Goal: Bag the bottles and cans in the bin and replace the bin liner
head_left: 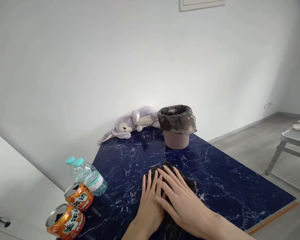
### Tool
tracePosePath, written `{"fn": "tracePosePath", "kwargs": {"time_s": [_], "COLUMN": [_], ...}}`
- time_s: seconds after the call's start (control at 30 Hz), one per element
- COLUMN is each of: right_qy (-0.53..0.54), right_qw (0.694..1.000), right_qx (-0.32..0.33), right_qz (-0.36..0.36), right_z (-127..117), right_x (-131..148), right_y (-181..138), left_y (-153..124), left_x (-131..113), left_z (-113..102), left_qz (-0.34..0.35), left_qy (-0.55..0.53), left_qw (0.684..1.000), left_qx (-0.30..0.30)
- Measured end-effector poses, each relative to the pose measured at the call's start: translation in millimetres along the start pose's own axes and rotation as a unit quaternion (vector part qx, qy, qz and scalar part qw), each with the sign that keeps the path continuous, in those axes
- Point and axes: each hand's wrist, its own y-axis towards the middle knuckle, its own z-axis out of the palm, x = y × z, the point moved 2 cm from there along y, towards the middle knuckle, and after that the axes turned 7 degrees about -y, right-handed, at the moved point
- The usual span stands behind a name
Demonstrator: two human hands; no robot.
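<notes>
Both my hands lie flat on a crumpled black plastic bag [187,183] on a dark blue marbled table [227,186]. My right hand [182,203] rests partly over my left hand [148,206], fingers stretched out and pointing away from me. The bag shows beyond the fingertips and under my wrists.
A small pinkish bin [176,139] lined with a dark bag stands further back. A grey plush toy [132,125] lies against the wall. At the table's left edge are two water bottles [90,175] and two opened orange cans [72,210]. A grey stand [290,146] is at right.
</notes>
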Motion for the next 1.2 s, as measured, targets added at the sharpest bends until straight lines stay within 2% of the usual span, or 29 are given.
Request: {"fn": "tracePosePath", "kwargs": {"time_s": [0.07, 0.17, 0.27, 0.37, 0.63, 0.8, 0.97, 1.2], "right_qy": [-0.021, -0.040, -0.046, -0.037, -0.080, -0.121, -0.182, -0.265], "right_qw": [0.999, 0.996, 0.995, 0.994, 0.992, 0.987, 0.977, 0.955], "right_qx": [0.039, 0.076, 0.083, 0.097, 0.076, 0.047, 0.028, 0.010], "right_qz": [0.003, 0.008, 0.015, 0.021, 0.066, 0.091, 0.107, 0.136], "right_z": [23, 48, 57, 57, 69, 77, 79, 71], "right_x": [-7, -21, -29, -29, -16, -24, -56, -131], "right_y": [0, -3, -6, -6, 2, 7, 5, -17], "left_y": [-3, -10, -21, -31, -37, -40, -42, -43], "left_x": [17, 53, 88, 107, 110, 113, 114, 117], "left_z": [-1, -14, -30, -36, -29, -28, -27, -24], "left_qz": [-0.012, -0.049, -0.084, -0.123, -0.146, -0.144, -0.141, -0.133], "left_qy": [-0.014, -0.041, -0.070, -0.093, -0.091, -0.087, -0.087, -0.086], "left_qw": [1.000, 0.998, 0.994, 0.985, 0.979, 0.980, 0.980, 0.981], "left_qx": [0.009, 0.015, -0.025, -0.081, -0.106, -0.108, -0.107, -0.111]}}
